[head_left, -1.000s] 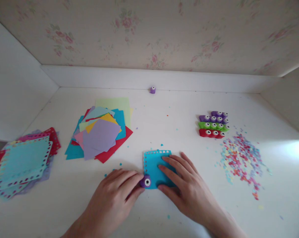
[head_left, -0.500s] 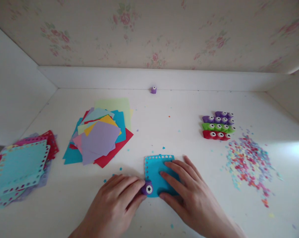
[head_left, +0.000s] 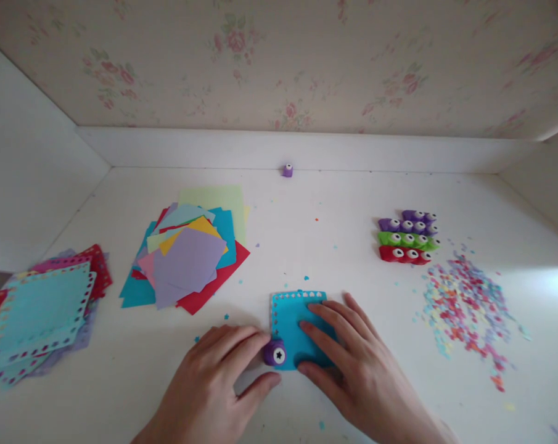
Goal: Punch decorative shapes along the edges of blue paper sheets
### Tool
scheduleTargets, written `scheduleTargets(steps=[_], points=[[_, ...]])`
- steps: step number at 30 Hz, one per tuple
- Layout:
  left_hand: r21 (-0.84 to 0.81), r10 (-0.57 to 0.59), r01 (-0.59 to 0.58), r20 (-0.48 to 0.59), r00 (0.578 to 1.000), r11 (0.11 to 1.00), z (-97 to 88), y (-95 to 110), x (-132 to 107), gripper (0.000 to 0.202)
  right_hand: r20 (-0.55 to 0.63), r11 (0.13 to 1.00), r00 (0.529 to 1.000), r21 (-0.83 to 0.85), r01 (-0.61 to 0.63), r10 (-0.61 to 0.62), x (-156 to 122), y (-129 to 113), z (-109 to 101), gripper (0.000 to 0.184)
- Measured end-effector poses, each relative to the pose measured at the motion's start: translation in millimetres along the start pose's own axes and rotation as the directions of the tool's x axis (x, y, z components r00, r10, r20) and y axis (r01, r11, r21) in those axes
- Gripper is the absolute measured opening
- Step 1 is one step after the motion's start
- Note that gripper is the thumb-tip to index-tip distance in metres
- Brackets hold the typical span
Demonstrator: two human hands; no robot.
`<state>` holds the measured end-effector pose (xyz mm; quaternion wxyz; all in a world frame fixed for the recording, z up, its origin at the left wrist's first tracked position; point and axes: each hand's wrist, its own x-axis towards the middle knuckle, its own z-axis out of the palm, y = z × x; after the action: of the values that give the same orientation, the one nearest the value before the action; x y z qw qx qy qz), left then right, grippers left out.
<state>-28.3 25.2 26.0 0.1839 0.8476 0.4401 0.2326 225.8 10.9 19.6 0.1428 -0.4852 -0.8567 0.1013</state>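
Observation:
A blue paper square (head_left: 288, 320) lies in front of me, with small cut-outs along its top edge and down its left edge. At its lower left edge stands a purple craft punch (head_left: 269, 353) with a black star on its white top. My left hand (head_left: 216, 376) is open around the punch, the index fingertip close to it and the thumb spread away below. Whether that fingertip touches the punch I cannot tell. My right hand (head_left: 352, 354) lies open across the right part of the square, fingers spread on the paper.
Colored paper sheets (head_left: 190, 259) are piled at left center. Punched squares (head_left: 42, 308) lie farther left. Rows of purple, green and red punches (head_left: 408, 240) stand at right, beside scattered confetti (head_left: 468, 302). One small purple punch (head_left: 287, 171) stands by the back wall.
My left thumb has moved off the purple punch, downward, so the grip has opened. The punch stays at the paper's left edge. My right hand has stayed on the paper.

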Motion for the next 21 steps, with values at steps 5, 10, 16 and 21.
scheduleTargets(steps=[5,10,16,21], points=[[-0.079,-0.123,0.128,0.061,0.991,0.989,-1.6,6,7,0.021,-0.004,1.0,1.0,0.001,0.0,0.0,0,-1,-1,0.039],[-0.07,-0.192,0.201,0.12,0.974,0.977,5.3,11,12,0.014,0.001,1.0,1.0,0.011,-0.013,0.013,-1,-2,-1,0.04],[0.02,-0.246,0.249,0.252,0.936,0.968,2.5,17,24,0.019,-0.005,0.998,0.999,0.044,-0.05,0.05,1,-6,-2,0.039],[0.058,-0.254,0.249,0.311,0.916,0.967,-0.7,19,33,0.018,-0.014,0.996,0.998,0.057,-0.064,0.065,0,-7,0,0.041]])
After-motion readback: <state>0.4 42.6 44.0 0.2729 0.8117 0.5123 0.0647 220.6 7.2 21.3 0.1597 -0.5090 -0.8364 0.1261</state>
